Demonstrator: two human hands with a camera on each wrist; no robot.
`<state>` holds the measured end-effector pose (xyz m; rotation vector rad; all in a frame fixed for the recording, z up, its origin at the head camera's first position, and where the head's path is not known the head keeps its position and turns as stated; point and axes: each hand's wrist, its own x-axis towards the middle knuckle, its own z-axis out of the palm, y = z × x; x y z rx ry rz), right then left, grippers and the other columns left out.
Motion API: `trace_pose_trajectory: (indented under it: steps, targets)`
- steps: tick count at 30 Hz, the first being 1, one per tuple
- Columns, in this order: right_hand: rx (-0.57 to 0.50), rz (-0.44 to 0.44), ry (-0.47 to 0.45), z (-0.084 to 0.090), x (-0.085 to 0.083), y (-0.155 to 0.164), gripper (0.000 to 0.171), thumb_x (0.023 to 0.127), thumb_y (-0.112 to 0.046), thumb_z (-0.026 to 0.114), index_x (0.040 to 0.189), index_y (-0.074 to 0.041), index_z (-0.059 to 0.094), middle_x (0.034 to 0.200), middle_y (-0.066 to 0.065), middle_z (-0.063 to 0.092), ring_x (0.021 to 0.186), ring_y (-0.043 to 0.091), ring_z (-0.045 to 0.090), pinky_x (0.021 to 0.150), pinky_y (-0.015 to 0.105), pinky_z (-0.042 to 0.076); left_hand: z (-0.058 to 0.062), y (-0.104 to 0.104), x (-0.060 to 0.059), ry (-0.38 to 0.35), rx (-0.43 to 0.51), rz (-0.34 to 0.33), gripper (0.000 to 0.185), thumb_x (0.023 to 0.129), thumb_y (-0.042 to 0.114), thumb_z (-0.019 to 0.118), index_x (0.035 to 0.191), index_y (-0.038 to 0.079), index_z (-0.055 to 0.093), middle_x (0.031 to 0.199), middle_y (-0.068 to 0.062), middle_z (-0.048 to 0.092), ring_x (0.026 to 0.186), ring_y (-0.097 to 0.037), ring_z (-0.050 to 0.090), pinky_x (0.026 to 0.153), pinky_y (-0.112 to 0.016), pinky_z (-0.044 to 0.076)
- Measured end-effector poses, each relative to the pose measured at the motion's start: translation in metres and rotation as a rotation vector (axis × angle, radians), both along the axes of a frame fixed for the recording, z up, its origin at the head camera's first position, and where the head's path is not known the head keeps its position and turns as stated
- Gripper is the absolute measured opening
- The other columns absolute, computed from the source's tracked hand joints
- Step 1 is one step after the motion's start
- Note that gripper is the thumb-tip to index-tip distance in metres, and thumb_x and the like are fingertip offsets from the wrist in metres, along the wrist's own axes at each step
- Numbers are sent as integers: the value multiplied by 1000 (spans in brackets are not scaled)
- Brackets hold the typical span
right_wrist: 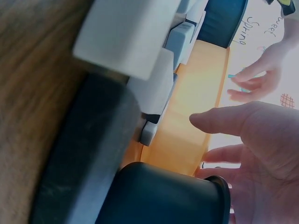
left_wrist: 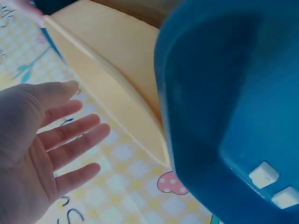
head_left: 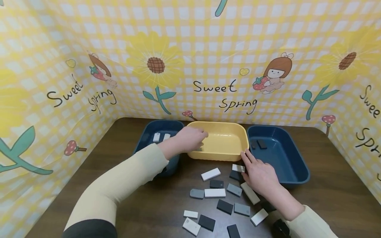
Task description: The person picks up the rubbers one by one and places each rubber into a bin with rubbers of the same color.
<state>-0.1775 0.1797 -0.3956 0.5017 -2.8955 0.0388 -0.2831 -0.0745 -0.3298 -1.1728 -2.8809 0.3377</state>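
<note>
My left hand (head_left: 192,137) hovers over the left end of a yellow tray (head_left: 218,156). In the left wrist view its fingers are loosely spread with nothing between them. At the tray's front right corner is my right hand (head_left: 262,175), fingers extended, fingertips right at the rim. The right wrist view shows no object in that hand. Small rectangular blocks lie under and beside it, among them a beige block (head_left: 250,193), a white block (head_left: 238,168) and a light grey block (head_left: 234,189).
A blue bin (head_left: 173,169) with two white blocks (left_wrist: 264,174) stands left of the tray. Another blue bin (head_left: 282,162), holding dark blocks (head_left: 261,144), stands right. Several white, grey and black blocks lie scattered on the brown table (head_left: 143,205). A patterned cloth (head_left: 190,59) hangs behind.
</note>
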Motion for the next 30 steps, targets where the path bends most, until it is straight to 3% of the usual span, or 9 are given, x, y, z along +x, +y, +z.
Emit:
trace_pose_trajectory:
  steps: [3,7,13,19,23,26,30]
  targets:
    - [2,-5,-1,0,0,1,72,80,-26,79,140,0,49,143,21,46,75,28,62,46,26,37,1,-7,15,-10,94,-33,32,95,26,64,123,11,63,107,-3,65,87,-15,60,74,-31,51]
    - [0,-5,10,0,1,4,72,79,-25,80,139,0,49,142,22,46,74,28,62,46,27,37,-6,-11,35,-21,163,-147,33,94,25,65,125,12,63,110,-3,65,92,-13,62,79,-30,51]
    - [-10,-1,21,-1,1,7,72,79,-24,80,138,1,50,142,22,47,75,29,63,46,28,38,-24,-5,55,-87,138,-270,37,93,22,66,129,13,59,113,0,63,98,-11,60,88,-27,48]
    - [-18,-4,7,-4,2,5,73,79,-24,80,140,1,48,143,21,45,77,29,63,46,28,38,-42,6,61,-182,-3,-236,52,90,10,68,140,18,52,125,1,59,99,-10,57,88,-25,48]
    - [-16,-1,18,-6,1,3,73,79,-25,80,140,0,48,143,21,46,77,29,63,46,28,39,-50,12,61,-233,-83,-215,72,86,2,71,148,22,42,144,2,47,109,-10,56,89,-25,47]
    - [-20,-2,31,-6,1,1,73,79,-25,81,140,0,49,143,20,46,76,29,63,47,29,40,-53,15,59,-237,-124,-234,79,85,1,72,151,24,37,153,6,35,111,-9,56,82,-21,48]
    - [-30,0,35,-6,0,1,73,79,-24,80,140,0,48,143,20,46,78,30,64,48,30,42,-56,20,56,-250,-157,-247,80,85,0,72,152,25,35,155,9,30,95,-8,56,67,-16,44]
